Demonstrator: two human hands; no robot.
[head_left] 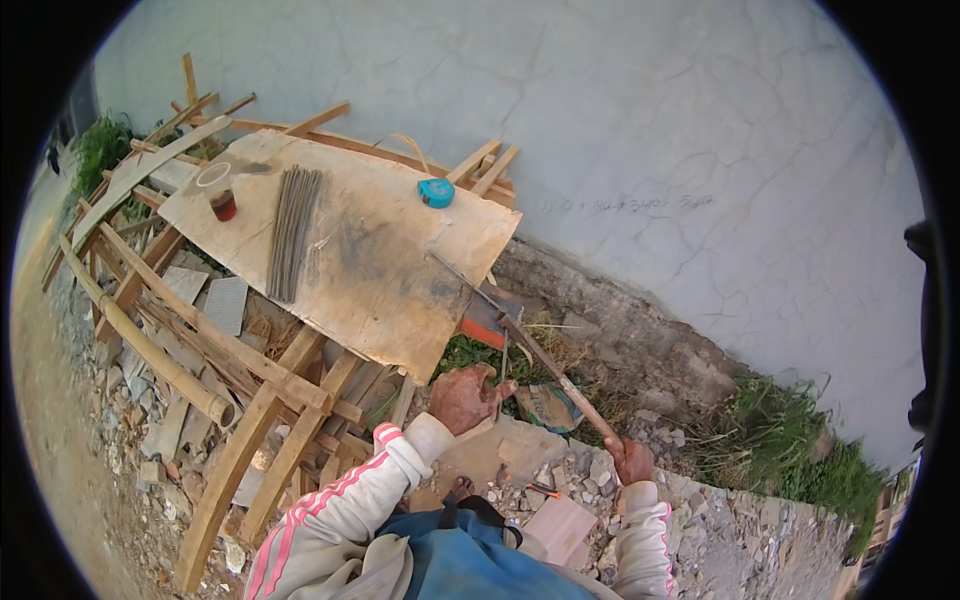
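Right grip (632, 460) round rusty bar (562, 377), board edge (497, 243) ahead, wall (700, 130) (gap between)

Soft, diffuse daylight brightens the plaster wall (640, 120). Fisheye distortion bends the edges, and black fills 4 corners.

The board (375, 270) is tan, smudged dark; the tape (436, 193) by its far edge turquoise; the rods (294, 235) grey; the bar (551, 367) rusty brown; the sleeves (335, 503) off-white, striped pink.
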